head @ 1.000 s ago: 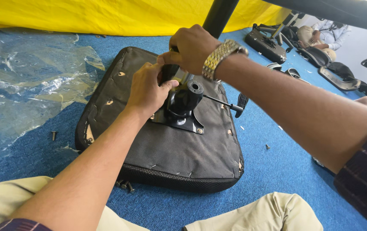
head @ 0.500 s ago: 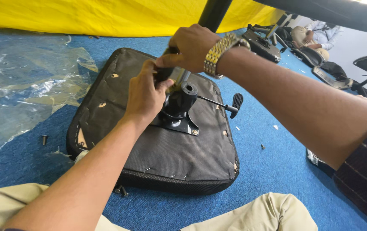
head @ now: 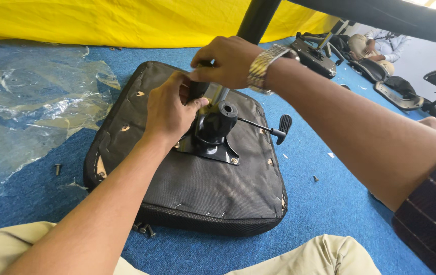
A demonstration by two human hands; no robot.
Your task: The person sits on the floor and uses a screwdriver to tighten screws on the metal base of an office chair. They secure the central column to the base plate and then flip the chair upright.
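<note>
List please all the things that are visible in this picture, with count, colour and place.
seat cushion: one, dark grey, upside down on the carpet, centre.
seat mechanism: one, black, on the cushion's underside.
lever: one, black, right of the mechanism.
plastic sheet: one, clear, left.
loose screws: a few, dark, by the cushion's front edge.
carpet: blue.
yellow cloth: one, top.
chair parts: several, black, upper right.
wristwatch: one, silver, right wrist.
left hand: on the mechanism.
right hand: above the mechanism.
</note>
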